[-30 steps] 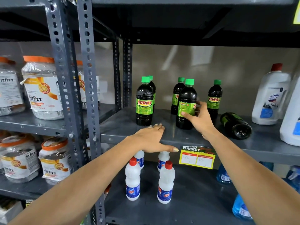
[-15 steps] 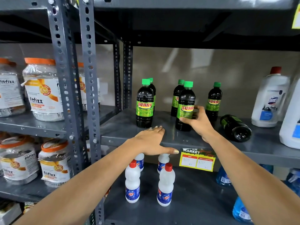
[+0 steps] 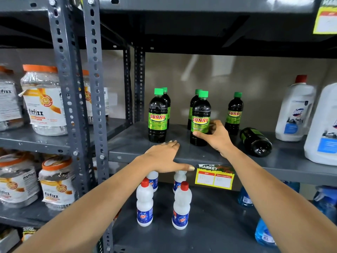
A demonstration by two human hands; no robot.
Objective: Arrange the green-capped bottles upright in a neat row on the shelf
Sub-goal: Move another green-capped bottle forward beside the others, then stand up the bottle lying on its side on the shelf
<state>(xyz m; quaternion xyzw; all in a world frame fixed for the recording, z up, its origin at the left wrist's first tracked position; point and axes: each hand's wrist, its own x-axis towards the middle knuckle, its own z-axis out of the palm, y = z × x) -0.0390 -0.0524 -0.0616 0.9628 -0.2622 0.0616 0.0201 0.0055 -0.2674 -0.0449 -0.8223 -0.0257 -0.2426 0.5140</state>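
Several dark bottles with green caps and green "SUNNY" labels stand on the grey shelf (image 3: 131,143). My right hand (image 3: 215,136) grips the lower part of the front middle bottle (image 3: 200,115), which stands upright. Another upright bottle (image 3: 158,115) is at the front left, with one partly hidden behind it. A further bottle stands behind the gripped one, and one (image 3: 234,114) stands to the right. One bottle (image 3: 255,141) lies on its side at the right, base towards me. My left hand (image 3: 164,156) rests flat on the shelf's front edge, holding nothing.
Large white jugs (image 3: 295,110) stand at the shelf's right end. Small white red-capped bottles (image 3: 145,201) and blue bottles (image 3: 264,232) fill the shelf below. Orange-lidded jars (image 3: 43,99) sit on the left rack beyond grey uprights (image 3: 94,88). A yellow price tag (image 3: 214,177) hangs on the edge.
My right hand has turned the front middle bottle so its SUNNY label faces me, and shifted it slightly. The left hand stays on the shelf edge.
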